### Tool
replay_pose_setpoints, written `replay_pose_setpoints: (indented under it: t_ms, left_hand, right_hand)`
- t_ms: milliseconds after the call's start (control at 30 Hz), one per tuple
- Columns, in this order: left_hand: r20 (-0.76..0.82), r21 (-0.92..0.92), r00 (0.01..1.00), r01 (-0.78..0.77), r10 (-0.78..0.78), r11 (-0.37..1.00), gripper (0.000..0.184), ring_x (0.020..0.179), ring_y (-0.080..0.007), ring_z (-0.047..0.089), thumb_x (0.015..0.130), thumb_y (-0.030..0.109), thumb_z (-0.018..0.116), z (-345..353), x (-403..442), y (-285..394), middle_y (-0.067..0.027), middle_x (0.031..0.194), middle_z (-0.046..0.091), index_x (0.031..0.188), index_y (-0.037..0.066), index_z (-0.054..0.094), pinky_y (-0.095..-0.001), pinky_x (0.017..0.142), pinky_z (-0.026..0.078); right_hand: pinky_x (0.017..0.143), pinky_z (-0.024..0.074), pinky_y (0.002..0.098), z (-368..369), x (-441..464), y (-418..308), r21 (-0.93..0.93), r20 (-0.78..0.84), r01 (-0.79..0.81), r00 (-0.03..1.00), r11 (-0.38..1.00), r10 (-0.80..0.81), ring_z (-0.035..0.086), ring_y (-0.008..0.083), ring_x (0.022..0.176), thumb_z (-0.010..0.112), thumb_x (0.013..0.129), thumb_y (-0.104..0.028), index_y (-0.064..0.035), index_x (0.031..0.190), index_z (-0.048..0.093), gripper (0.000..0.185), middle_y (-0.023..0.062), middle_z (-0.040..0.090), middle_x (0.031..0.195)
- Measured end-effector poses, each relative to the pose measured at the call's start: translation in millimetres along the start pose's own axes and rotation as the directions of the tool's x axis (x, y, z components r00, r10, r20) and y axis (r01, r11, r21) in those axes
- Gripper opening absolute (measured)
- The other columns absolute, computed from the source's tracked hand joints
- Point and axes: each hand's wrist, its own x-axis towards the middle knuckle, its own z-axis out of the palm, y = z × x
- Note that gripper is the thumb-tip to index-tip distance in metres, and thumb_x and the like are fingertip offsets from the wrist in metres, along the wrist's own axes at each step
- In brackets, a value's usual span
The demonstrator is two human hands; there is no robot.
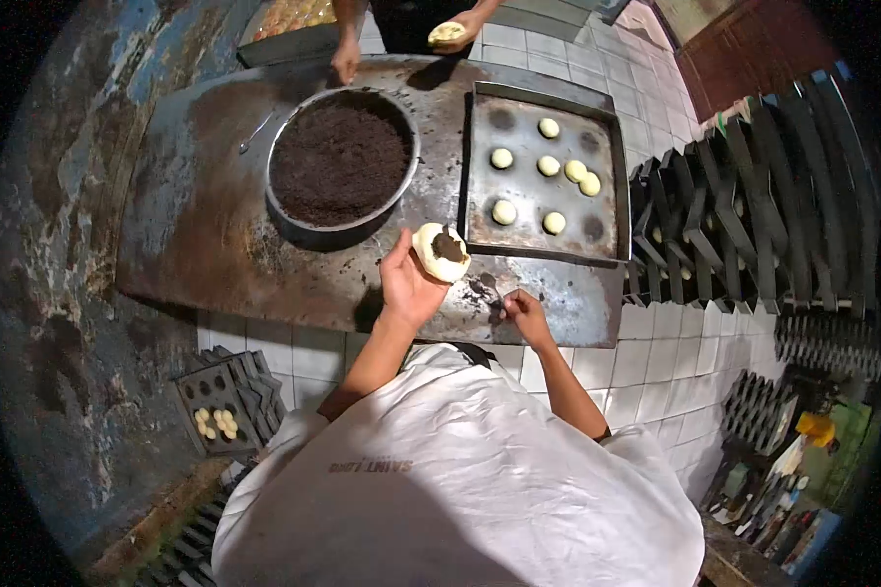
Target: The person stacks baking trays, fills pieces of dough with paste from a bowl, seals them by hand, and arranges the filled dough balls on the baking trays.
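My left hand holds a flattened round of pale dough on its fingers, above the near part of the metal table. A dark crumbly filling lies in the middle of that dough. To the right, my right hand is closed around the thin handle of a small spoon, whose dark end points toward the dough. Beyond my left hand stands a wide metal bowl heaped with the same dark filling. A square baking tray with several pale dough balls lies to the right.
Across the table, another person's hand is near the bowl, their other hand holding dough. A metal utensil lies left of the bowl. Stacked dark trays stand at right; another tray with dough sits lower left.
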Motion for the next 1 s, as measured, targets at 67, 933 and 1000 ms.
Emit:
replay_pose_setpoints:
  t_ms: [67, 933, 1000]
  left_hand:
    - [-0.016, 0.039, 1.0, 0.027, -0.026, 0.999, 0.053, 0.123, -0.0296, 0.057, 0.1, 0.049, 0.054, 7.4, -1.3, -22.0, -0.0129, 0.128, 0.064, 0.127, 0.004, 0.058, -0.0512, 0.112, 0.039]
    - [0.295, 0.908, 0.749, -0.413, 0.593, 0.069, 0.044, 0.105, -0.0177, 0.066, 0.084, -0.004, 0.075, 106.7, -52.9, -56.1, -0.0122, 0.115, 0.07, 0.126, -0.004, 0.065, -0.0296, 0.089, 0.054]
    - [0.303, 0.767, 0.718, -0.574, 0.627, 0.286, 0.044, 0.108, -0.0186, 0.066, 0.092, 0.0, 0.07, 114.2, -49.8, -53.5, -0.0173, 0.12, 0.069, 0.133, -0.005, 0.058, -0.0318, 0.095, 0.053]
  right_hand:
    - [0.077, 0.0513, 0.0345, -18.4, 0.5, -5.2, -0.527, -0.044, 0.019, 0.998, 0.85, -0.05, 0.066, 0.0186, 0.083, 0.06, 0.101, -0.026, -0.0006, 0.098, 0.066, 0.026, 0.0095, 0.072, 0.095]
    - [0.088, 0.0534, 0.041, 53.4, -70.6, -255.5, -0.302, 0.126, 0.661, 0.742, 0.687, -0.658, 0.07, 0.0376, 0.1, 0.071, 0.086, -0.005, 0.0015, 0.119, 0.069, 0.033, 0.0229, 0.07, 0.115]
    - [0.084, 0.0534, 0.044, 72.9, -69.3, -255.5, -0.418, 0.145, 0.711, 0.667, 0.566, -0.731, 0.069, 0.0397, 0.097, 0.073, 0.085, -0.006, -0.0015, 0.118, 0.07, 0.033, 0.0235, 0.069, 0.111]
